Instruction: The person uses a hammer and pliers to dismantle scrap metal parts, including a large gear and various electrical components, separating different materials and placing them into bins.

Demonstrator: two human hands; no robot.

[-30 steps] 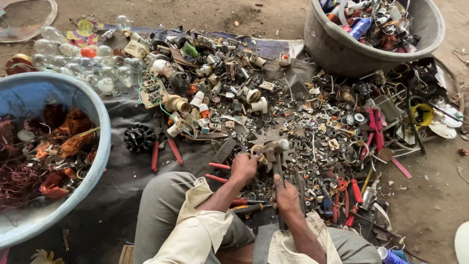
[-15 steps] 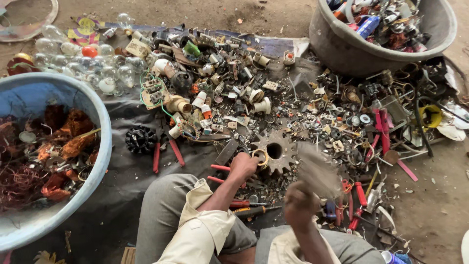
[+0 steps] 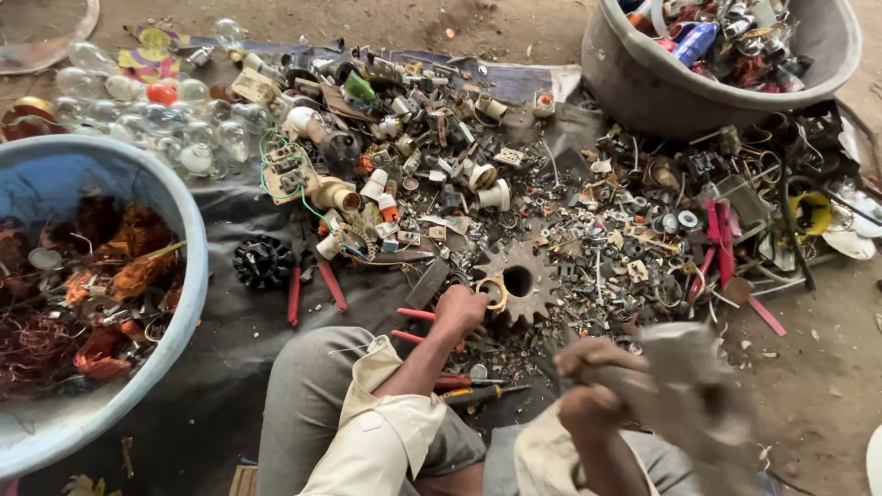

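Two tubs: blue tub (image 3: pixel 188 276) holds copper wire (image 3: pixel 37 344); grey tub (image 3: pixel 643 92), scrap. Left hand (image 3: pixel 462 308) pinches ring (image 3: pixel 493 292); right hand (image 3: pixel 588 381) grips a blurred, perhaps metal, tool (image 3: pixel 698 395).

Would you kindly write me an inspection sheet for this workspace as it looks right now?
Surface: dark sheet spread on bare dirt ground.
Job's things: left hand holds a small brass ring at a large rusty gear; right hand grips a blurred grey tool, raised.
Clutter: heap of small metal and ceramic scrap; glass bulbs; red-handled pliers; screwdrivers.
Hands: both bare, both closed on something.
Cables: green wire in the heap; tangled copper wire in the blue basin.
Surroundings: grey basin holding mixed scrap at upper right.
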